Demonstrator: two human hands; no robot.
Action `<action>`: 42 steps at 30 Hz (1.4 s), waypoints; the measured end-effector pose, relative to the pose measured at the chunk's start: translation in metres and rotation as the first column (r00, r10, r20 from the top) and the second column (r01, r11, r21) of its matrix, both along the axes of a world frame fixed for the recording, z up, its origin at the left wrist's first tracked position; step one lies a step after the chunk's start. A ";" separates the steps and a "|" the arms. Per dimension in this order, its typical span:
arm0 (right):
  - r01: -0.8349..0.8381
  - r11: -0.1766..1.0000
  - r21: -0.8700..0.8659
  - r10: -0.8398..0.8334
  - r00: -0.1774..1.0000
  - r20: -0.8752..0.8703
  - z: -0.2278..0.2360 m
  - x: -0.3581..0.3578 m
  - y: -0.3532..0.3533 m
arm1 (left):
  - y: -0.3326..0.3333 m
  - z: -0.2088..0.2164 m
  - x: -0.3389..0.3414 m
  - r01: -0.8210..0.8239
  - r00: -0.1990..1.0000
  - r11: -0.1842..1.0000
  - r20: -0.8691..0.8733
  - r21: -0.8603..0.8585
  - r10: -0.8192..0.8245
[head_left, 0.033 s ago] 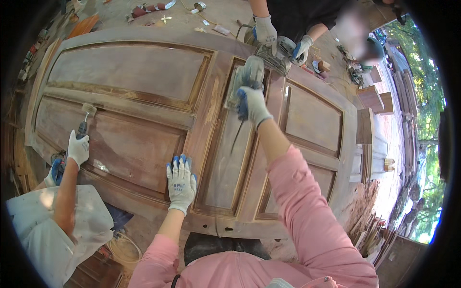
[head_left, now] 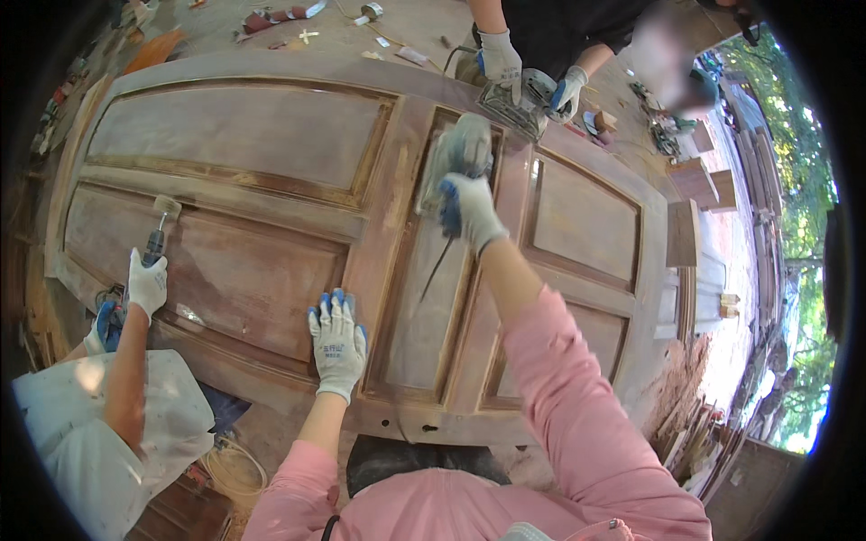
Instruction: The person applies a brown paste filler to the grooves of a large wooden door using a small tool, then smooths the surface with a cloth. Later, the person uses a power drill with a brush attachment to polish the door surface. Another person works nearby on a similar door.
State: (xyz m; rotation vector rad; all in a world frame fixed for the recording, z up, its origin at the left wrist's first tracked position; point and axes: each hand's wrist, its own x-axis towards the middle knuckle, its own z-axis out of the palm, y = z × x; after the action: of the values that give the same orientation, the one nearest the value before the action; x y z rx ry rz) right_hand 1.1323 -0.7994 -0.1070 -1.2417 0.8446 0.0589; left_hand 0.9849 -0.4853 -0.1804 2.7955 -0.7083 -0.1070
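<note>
Sander (head_left: 468, 144) gripped in right hand (head_left: 471, 207), on panelled wooden door (head_left: 383, 239), left hand (head_left: 339, 350) flat on it

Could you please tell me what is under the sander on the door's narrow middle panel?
Under the sander is the narrow middle panel of the wooden door. The panel's lower stretch shows; the patch directly beneath the sander is covered and cannot be seen.

Dusty grey floor (head_left: 212, 36) beyond right hand's fingers (head_left: 448, 206); sunlit green trees (head_left: 767, 104) far right of fingers; scrap-wood pile (head_left: 690, 428) nearer, right of fingers; brown timber (head_left: 34, 316) far left of fingers.
</note>
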 end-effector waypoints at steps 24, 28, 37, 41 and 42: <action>0.069 0.997 -0.039 -0.070 0.998 -0.009 -0.003 -0.008 -0.018 | 0.000 -0.002 0.003 -0.135 0.991 0.990 0.001 0.047 0.135; 0.115 0.993 -0.017 -0.115 0.993 -0.023 0.005 -0.004 -0.041 | -0.008 0.005 0.004 -0.130 0.991 0.991 -0.023 0.020 0.131; -0.038 0.979 -0.201 0.014 0.993 -0.120 0.000 -0.133 0.051 | -0.006 -0.005 -0.001 -0.119 0.989 0.991 0.095 0.055 0.113; -0.291 0.897 -0.333 0.296 0.954 -0.036 -0.002 -0.247 0.069 | -0.009 -0.009 -0.001 -0.119 0.986 0.992 0.119 0.043 0.113; -0.331 0.906 -0.263 0.304 0.942 -0.140 0.013 -0.270 0.074 | -0.006 -0.012 -0.001 -0.121 0.986 0.992 0.121 0.044 0.115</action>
State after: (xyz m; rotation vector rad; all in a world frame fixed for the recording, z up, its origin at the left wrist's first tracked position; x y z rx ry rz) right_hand 0.8626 -0.7251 -0.0939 -1.6524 0.7417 0.2714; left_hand 0.9839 -0.4917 -0.1921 2.9044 -0.5719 0.0645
